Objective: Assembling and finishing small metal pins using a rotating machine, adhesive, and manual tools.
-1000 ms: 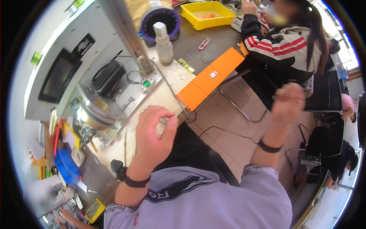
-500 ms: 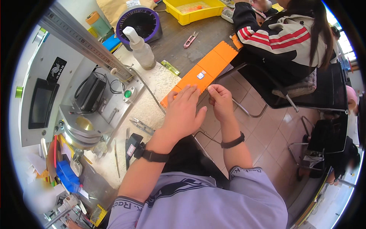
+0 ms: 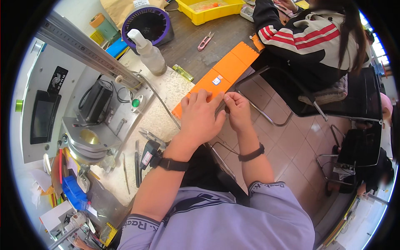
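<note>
Worn dark table point(image 3: 183, 39) above tiled floor point(image 3: 266, 93). Along the table's near-right edge, orange panel point(image 3: 229, 66); over its near end, left hand point(image 3: 200, 121) with parted fingers and thumb well out; just beside, right hand point(image 3: 239, 113) with fingertips together, impossible to tell on what, if anything. Beyond, pink snips point(image 3: 204, 43) on the table, then pump bottle point(image 3: 151, 58) at the pale bench's point(image 3: 168, 89) far edge. Likely risk: panel slipping floorward, from an outward nudge at that edge.

Beyond the fingers point(image 3: 203, 95) lies a dark worktop point(image 3: 185, 43), a pale wall point(image 3: 81, 12) off to their left; to their right, black metal-framed chairs point(image 3: 361, 98) stand on pinkish floor tiles point(image 3: 289, 152), a bright window point(image 3: 380, 52) farther off.
</note>
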`<state>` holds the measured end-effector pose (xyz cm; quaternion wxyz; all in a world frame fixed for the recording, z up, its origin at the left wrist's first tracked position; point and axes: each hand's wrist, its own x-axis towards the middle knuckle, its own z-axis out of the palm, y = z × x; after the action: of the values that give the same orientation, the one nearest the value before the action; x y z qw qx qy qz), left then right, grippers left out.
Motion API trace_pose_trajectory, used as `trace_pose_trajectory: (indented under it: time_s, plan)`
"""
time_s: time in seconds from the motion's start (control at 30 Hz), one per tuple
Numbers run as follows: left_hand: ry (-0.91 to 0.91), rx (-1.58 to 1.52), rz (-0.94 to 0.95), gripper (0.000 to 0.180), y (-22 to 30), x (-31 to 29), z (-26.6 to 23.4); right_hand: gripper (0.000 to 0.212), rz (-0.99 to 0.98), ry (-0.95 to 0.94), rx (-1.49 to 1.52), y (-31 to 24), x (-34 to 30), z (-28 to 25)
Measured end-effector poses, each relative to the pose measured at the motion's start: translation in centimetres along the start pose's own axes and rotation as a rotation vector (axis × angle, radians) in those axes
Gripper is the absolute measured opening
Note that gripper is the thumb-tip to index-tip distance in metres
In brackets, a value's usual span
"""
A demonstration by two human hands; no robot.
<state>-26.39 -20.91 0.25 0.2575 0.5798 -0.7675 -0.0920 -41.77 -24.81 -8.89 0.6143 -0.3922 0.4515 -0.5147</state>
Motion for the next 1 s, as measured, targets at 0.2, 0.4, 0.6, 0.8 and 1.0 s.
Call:
trace_pose_trajectory:
  time_s: [0.2, 0.4, 0.6, 0.8, 1.0]
  plan:
    - [-0.052, -0.011, -0.023, 0.050, 0.2, -0.2, 0.0, 0.013, 0.103, -0.048, 0.229, 1.5, 0.2, 0.0]
    - [-0.078, -0.106, -0.070, 0.043, -2.1, -1.1, -1.3, 0.013, 0.147, -0.060, 0.414, 1.9, 0.2, -0.2]
    - [0.105, -0.142, -0.034, 0.026, -3.0, -5.0, -4.2, 0.013, 0.177, 0.175, 0.214, -0.4, -1.3, -0.4]
    - [0.102, -0.109, 0.012, 0.021, -3.2, -6.6, -4.6, 0.010, -0.224, 0.311, -0.370, -1.5, -5.2, 1.4]
    - [0.083, -0.092, 0.029, 0.021, -2.7, -6.9, -4.4, 0.008, -0.369, 0.179, -0.533, -1.2, -6.8, 3.7]
